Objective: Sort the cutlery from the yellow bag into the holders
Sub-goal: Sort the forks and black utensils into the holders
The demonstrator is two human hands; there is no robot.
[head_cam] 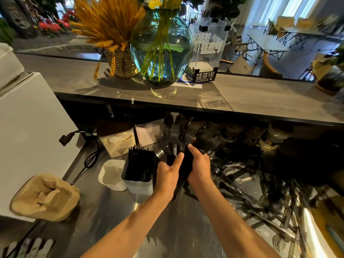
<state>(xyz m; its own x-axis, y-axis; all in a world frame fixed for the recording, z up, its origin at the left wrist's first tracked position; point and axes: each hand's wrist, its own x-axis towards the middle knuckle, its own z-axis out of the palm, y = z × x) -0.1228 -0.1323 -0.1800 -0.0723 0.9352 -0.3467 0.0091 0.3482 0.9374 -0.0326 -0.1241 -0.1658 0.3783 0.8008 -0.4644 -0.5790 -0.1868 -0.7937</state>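
A: How far along is the sorting?

B: Partway, by the look of it. The square holder point(137, 175) already stands packed with black forks, while the white holder point(111, 175) beside it looks unfilled.

A: And the hands?

B: The left hand point(168, 173) and right hand point(199, 167) together clasp a bundle of black forks point(175, 138), tines fanned upward, just right of the square holder.

A: What remains?

B: Plenty. A loose pile of cutlery point(260, 192) sprawls over the steel counter point(115, 216), clear pieces mixed among black. The yellow bag point(327, 220) lies at the right edge, blurred.
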